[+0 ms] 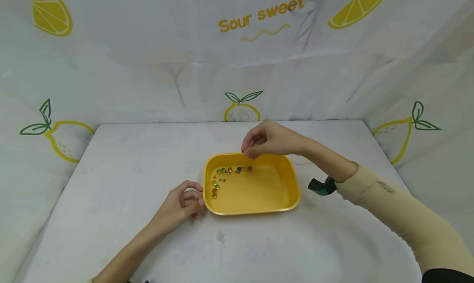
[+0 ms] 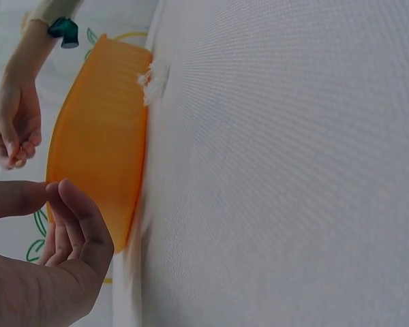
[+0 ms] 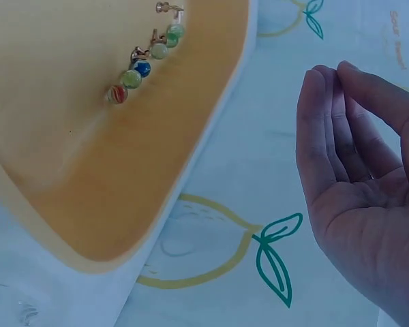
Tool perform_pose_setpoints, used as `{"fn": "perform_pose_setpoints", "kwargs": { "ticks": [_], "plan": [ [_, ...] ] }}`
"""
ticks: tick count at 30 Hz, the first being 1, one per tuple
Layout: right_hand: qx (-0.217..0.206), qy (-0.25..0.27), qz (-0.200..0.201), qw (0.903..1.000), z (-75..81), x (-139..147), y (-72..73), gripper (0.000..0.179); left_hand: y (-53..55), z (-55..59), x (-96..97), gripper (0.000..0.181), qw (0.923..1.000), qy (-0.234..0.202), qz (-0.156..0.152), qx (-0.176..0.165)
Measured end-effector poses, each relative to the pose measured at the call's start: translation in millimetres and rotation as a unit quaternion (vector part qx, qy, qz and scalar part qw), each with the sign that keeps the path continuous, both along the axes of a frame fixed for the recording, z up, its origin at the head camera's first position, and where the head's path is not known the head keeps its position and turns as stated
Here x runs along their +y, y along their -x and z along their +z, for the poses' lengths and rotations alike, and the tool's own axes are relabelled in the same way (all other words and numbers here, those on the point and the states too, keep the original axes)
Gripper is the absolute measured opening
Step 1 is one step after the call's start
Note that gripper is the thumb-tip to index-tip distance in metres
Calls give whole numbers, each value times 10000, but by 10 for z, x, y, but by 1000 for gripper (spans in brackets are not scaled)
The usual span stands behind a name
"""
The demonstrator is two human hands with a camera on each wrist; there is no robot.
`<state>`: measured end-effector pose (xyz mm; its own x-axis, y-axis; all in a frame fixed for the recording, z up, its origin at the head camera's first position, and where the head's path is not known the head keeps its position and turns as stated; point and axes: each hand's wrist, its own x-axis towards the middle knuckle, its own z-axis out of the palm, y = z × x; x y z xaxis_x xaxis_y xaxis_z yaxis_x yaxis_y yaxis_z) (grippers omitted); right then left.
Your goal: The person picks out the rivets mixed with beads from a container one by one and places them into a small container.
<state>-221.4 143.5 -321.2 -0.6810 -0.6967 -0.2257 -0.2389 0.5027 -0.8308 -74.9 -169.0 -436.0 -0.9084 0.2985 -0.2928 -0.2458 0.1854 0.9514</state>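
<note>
A yellow tray [image 1: 255,192] stands on the white-covered table. Inside it, several small glass marbles [image 1: 223,170] lie along the back and left sides, among them a blue marble [image 3: 142,67] and a red-striped marble [image 3: 116,94]. Tiny gold-coloured metal pieces [image 3: 164,7] lie beside them. My left hand [image 1: 184,201] is at the tray's left side, its loosely bent fingers touching the outer wall near the rim. Over the back rim hangs my right hand [image 1: 272,140], thumb and fingertips brought together. Whether something tiny sits between those fingertips cannot be made out.
White cloth with printed lemons [image 1: 242,112] rises behind and at both sides of the table. A dark green strap piece [image 1: 322,187] hangs at the right wrist, below the beige sleeve [image 1: 392,205].
</note>
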Motion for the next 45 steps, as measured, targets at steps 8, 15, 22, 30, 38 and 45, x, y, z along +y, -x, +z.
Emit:
{"fn": "perform_pose_setpoints", "kwargs": {
  "ticks": [8,15,22,30,38,45],
  "plan": [
    [155,184,-116,9996,40,132,21,14,-11,4,-4,42,10000,42,-1,14],
    [212,347,-289,9988,87,261,26,15,-13,4,-11,43,10000,30,9,13],
    [212,378,-663,9969,127,413,23,17,-13,-2,-5,42,10000,70,-10,36],
    [351,304,-1126,9926,197,583,-3,20,-10,-10,-1,43,10000,29,-19,35],
    [520,275,-1506,9868,234,768,-28,21,-9,-2,-1,42,10000,66,-28,42],
    [688,387,-1594,9841,227,911,-35,20,-3,-4,2,42,10000,45,-36,29]
  ]
}}
